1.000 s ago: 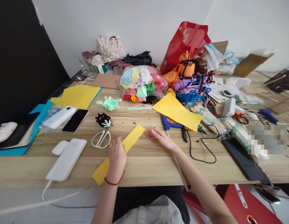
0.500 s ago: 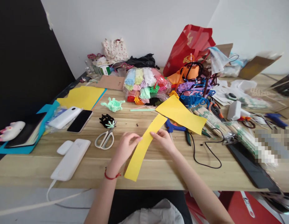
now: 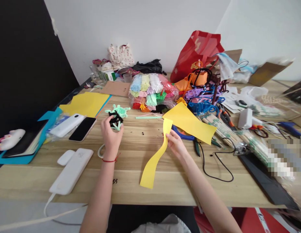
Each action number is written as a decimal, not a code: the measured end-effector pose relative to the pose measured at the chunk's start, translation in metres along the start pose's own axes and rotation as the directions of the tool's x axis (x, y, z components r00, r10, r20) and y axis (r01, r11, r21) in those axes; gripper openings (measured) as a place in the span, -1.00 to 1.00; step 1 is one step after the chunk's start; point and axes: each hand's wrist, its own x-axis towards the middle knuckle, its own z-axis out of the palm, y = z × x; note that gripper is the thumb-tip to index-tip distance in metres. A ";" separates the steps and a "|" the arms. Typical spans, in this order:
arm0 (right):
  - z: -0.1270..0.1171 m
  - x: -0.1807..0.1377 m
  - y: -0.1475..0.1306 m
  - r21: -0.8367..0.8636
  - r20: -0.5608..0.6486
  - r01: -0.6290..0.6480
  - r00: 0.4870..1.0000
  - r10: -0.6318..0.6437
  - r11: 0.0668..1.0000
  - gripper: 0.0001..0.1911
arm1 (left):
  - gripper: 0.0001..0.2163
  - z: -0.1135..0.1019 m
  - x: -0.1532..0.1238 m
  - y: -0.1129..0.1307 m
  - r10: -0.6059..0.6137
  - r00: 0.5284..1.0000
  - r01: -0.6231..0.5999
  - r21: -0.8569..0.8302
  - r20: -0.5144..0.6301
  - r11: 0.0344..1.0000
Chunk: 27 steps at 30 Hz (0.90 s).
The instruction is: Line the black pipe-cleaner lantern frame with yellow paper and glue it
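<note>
My left hand point(image 3: 110, 134) grips a black bent pipe-cleaner piece point(image 3: 115, 119) between thumb and fingers, with a small mint-green sprig point(image 3: 117, 126) at its lower side. Just behind it sits a mint-green pipe-cleaner form point(image 3: 123, 112). White-handled scissors point(image 3: 100, 151) lie mostly hidden behind my left wrist. A yellow paper strip point(image 3: 152, 161) is pinched near its upper end by my right hand point(image 3: 176, 144); it curves down toward the table's front. Beyond that hand, a larger yellow paper piece point(image 3: 189, 123) rests partly over a blue-handled tool point(image 3: 180, 133).
A bag of colourful pipe cleaners point(image 3: 152, 90) stands at the back middle. To the left lie a phone point(image 3: 82, 128), a white power bank point(image 3: 71, 171) and yellow sheets point(image 3: 88, 103). A black cable point(image 3: 220, 161) loops at right, near bundled sticks point(image 3: 223, 129).
My left hand has left the yellow strip, moved left and taken hold of the black pipe-cleaner piece. The strip, now in my right hand alone, bends and has shifted slightly right.
</note>
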 end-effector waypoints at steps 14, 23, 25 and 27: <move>-0.005 -0.010 -0.008 -0.119 -0.038 -0.019 0.999 0.014 0.993 -0.50 | -0.54 0.053 -0.052 0.017 0.041 0.785 0.456 -0.622 0.618 0.637; 0.013 -0.020 0.008 -0.176 -0.116 0.060 0.990 -0.081 0.983 -0.52 | -0.58 0.069 -0.057 0.004 0.002 0.710 0.599 -0.605 0.705 0.525; 0.014 -0.019 0.011 -0.184 -0.125 0.064 0.988 -0.088 0.981 -0.52 | -0.58 0.071 -0.058 0.004 0.000 0.700 0.612 -0.600 0.714 0.514; 0.013 -0.019 0.013 -0.193 -0.131 0.062 0.987 -0.088 0.979 -0.52 | -0.58 0.072 -0.058 0.005 0.000 0.695 0.619 -0.599 0.719 0.509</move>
